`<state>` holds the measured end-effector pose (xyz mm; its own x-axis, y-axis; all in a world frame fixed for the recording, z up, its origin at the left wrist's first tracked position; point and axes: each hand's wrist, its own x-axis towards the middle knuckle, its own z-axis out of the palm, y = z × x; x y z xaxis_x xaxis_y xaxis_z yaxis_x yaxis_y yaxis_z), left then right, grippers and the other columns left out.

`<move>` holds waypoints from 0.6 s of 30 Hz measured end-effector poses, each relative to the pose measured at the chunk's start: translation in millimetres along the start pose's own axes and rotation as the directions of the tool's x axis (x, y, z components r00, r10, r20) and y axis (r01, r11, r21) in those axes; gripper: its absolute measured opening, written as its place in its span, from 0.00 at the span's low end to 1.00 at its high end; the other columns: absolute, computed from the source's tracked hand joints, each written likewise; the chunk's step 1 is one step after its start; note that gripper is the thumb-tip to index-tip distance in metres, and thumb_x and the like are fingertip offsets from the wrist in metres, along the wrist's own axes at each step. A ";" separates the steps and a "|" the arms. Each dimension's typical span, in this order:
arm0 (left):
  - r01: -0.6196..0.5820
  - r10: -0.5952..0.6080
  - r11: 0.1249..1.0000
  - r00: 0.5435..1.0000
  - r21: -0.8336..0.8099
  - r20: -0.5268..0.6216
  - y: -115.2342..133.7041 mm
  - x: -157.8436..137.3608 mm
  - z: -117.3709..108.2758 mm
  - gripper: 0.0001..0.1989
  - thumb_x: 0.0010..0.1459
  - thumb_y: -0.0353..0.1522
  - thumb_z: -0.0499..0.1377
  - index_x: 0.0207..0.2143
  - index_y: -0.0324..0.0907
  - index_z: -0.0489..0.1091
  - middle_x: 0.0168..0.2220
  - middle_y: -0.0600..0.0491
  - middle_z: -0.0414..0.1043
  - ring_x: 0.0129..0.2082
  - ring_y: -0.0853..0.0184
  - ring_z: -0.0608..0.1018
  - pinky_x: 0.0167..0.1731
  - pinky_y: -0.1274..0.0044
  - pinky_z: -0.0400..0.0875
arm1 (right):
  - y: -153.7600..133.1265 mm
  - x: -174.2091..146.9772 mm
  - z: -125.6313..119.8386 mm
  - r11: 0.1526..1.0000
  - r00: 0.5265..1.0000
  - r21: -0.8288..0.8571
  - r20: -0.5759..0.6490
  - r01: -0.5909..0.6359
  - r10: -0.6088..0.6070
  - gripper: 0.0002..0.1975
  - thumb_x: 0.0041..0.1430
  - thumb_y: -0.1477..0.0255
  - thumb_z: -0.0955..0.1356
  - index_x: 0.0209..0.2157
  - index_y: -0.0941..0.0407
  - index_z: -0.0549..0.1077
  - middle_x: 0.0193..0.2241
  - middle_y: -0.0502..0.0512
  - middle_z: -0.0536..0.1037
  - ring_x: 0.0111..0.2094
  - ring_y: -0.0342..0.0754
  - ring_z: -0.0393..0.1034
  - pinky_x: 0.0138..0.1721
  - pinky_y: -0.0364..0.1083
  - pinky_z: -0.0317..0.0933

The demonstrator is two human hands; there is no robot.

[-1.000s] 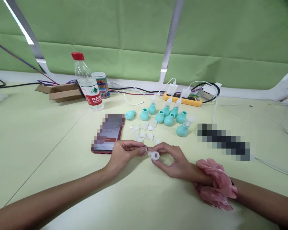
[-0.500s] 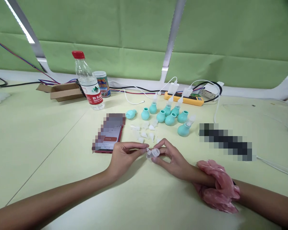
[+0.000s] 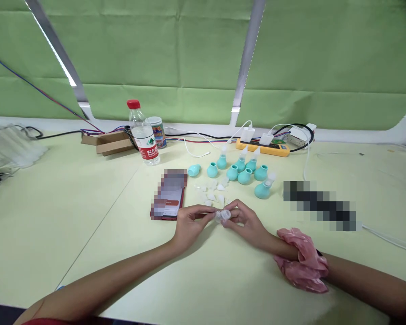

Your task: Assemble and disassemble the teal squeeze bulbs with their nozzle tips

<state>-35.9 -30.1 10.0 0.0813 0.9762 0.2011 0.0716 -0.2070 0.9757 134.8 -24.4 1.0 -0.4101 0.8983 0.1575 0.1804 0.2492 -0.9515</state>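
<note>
My right hand (image 3: 245, 222) pinches a small clear plastic nozzle (image 3: 225, 215) whose round open end faces me. Thumb and forefinger of my left hand (image 3: 192, 225) are pressed together at the nozzle's left side, where a narrower clear part shows. How the pieces fit there is too small to tell. Just beyond my fingers lie several loose white translucent pieces (image 3: 211, 197). Behind them stand several turquoise squeeze bulbs (image 3: 245, 176), some with open necks and some with clear nozzles on top. One turquoise bulb (image 3: 194, 170) lies on its side.
A phone (image 3: 167, 201) lies left of the loose pieces. Farther back are a water bottle (image 3: 145, 140), a can (image 3: 158, 133), an open cardboard box (image 3: 115, 143) and a yellow power strip (image 3: 264, 147) with cables. A blurred-out dark object (image 3: 320, 205) lies to the right.
The view has shifted, so the table things appear lower and farther right. My left fingertips have closed in on the nozzle, covering the small white bit visible between them before.
</note>
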 end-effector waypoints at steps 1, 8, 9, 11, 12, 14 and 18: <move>0.004 -0.004 1.000 1.000 -0.008 -0.007 -0.3 0.9 0.1 0.05 0.45 0.30 0.61 0.27 0.37 0.73 0.29 0.50 0.76 0.31 0.66 0.77 0.33 0.77 0.73 | 0.5 0.5 0.0 1.000 1.000 -0.001 -0.017 0.005 -0.005 0.10 0.50 0.68 0.66 0.33 0.56 0.61 0.31 0.53 0.72 0.33 0.44 0.68 0.32 0.44 0.64; -0.010 0.010 0.999 1.000 0.031 0.010 -4.3 3.2 1.3 0.06 0.45 0.31 0.61 0.26 0.36 0.72 0.29 0.49 0.75 0.30 0.65 0.77 0.32 0.76 0.73 | 2.7 1.4 1.0 0.999 0.994 -0.024 -0.106 0.039 -0.042 0.10 0.47 0.69 0.68 0.31 0.57 0.64 0.30 0.54 0.72 0.30 0.44 0.69 0.27 0.43 0.66; -0.022 0.021 0.999 1.000 0.041 0.018 -4.4 2.8 1.5 0.05 0.46 0.31 0.60 0.26 0.37 0.72 0.29 0.49 0.75 0.31 0.65 0.77 0.33 0.75 0.73 | 3.2 1.4 1.0 0.999 0.993 -0.016 -0.112 0.041 -0.043 0.10 0.47 0.69 0.68 0.31 0.57 0.64 0.30 0.54 0.73 0.30 0.44 0.69 0.27 0.43 0.66; -0.052 0.050 0.996 0.998 0.066 0.037 -4.0 1.9 1.6 0.05 0.47 0.30 0.59 0.27 0.37 0.72 0.31 0.49 0.75 0.32 0.65 0.77 0.36 0.75 0.73 | 4.1 1.5 0.7 0.999 0.992 -0.003 -0.123 0.038 -0.038 0.11 0.47 0.69 0.68 0.31 0.57 0.64 0.31 0.54 0.73 0.31 0.45 0.70 0.28 0.44 0.66; -0.070 0.066 0.994 0.997 0.081 0.045 -3.6 1.6 1.5 0.05 0.47 0.30 0.59 0.28 0.37 0.72 0.31 0.49 0.75 0.33 0.66 0.77 0.36 0.74 0.73 | 4.4 1.6 0.4 0.999 0.991 -0.001 -0.125 0.036 -0.036 0.11 0.47 0.69 0.68 0.31 0.57 0.64 0.30 0.54 0.73 0.31 0.45 0.70 0.28 0.44 0.67; -0.105 0.099 0.988 0.993 0.114 0.060 -3.2 1.6 1.5 0.05 0.48 0.30 0.59 0.29 0.38 0.71 0.31 0.50 0.75 0.32 0.66 0.76 0.37 0.74 0.73 | 4.5 2.0 -0.4 0.999 0.991 -0.007 -0.131 0.035 -0.036 0.12 0.46 0.69 0.69 0.31 0.57 0.64 0.30 0.54 0.74 0.30 0.45 0.70 0.28 0.44 0.67; -0.168 0.152 0.970 0.983 0.174 0.100 -4.6 2.1 1.7 0.05 0.49 0.30 0.57 0.30 0.40 0.70 0.31 0.51 0.74 0.32 0.67 0.76 0.36 0.74 0.72 | 3.3 2.4 -1.2 0.999 0.989 -0.032 -0.138 0.039 -0.043 0.12 0.43 0.68 0.70 0.30 0.56 0.65 0.27 0.53 0.74 0.27 0.44 0.70 0.27 0.44 0.67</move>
<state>-34.4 -27.2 5.8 0.1905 0.9219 0.3374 0.2285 -0.3758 0.8981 135.5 -21.0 -1.4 -0.2900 0.9283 0.2330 0.1930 0.2952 -0.9357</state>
